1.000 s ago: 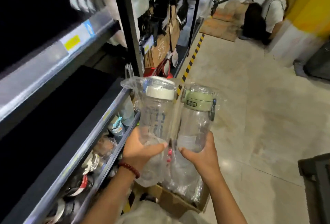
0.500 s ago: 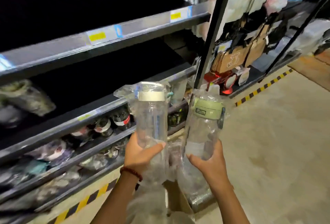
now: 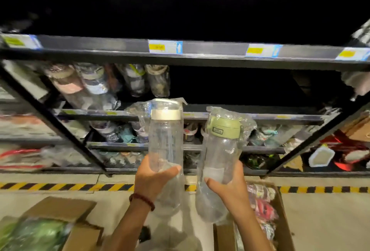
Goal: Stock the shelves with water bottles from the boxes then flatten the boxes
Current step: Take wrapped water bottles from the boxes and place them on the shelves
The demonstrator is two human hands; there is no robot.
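The stocking is partly done, as I judge it: wrapped bottles already lie on the middle shelf (image 3: 128, 113) up and to the left of both hands, while the right half of that shelf shows only darkness. An open cardboard box (image 3: 280, 206) just below and right of the right hand still holds wrapped goods, and another box (image 3: 60, 206) sits low to the left, so both emptying and flattening remain.

The left hand (image 3: 152, 180) has its grip wrapped round the lower body of the white-lidded bottle (image 3: 165, 136), thumb across the front, fingers behind. The right hand (image 3: 228, 186) grips the green-lidded bottle (image 3: 222, 146) the same way, low on its body. Both bottles stand nearly upright above the grips, each in a clear plastic bag, close beside each other but apart, raised in front of the shelf edge and not yet set down.
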